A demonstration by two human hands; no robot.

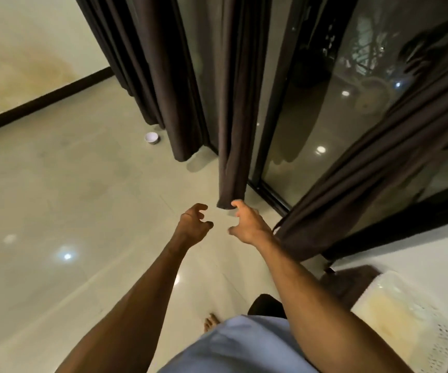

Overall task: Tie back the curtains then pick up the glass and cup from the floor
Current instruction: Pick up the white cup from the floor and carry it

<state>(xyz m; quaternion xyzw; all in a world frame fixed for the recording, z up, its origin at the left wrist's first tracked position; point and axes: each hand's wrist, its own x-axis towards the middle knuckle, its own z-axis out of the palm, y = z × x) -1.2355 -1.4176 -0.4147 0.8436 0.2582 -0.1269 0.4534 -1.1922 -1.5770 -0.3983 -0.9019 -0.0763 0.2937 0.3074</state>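
Dark brown curtains hang before a glass sliding door. One panel [147, 57] hangs at the left. A narrow gathered panel [233, 125] hangs in the middle, its hem just above the floor. A third panel [379, 168] slants along the right. My left hand [194, 223] and my right hand [247, 224] are stretched out side by side below the middle panel's hem, fingers spread and curled, holding nothing. My right fingertips are next to the hem. A small white cup [151, 137] stands on the floor by the left panel. No glass is in sight.
Glossy pale floor tiles [69, 211] reflect ceiling lights. The glass door [325, 103] with its dark frame and floor track runs behind the curtains. A white bed edge [406, 305] with a lace cover sits at the lower right. A stained wall with a dark skirting stands at the left.
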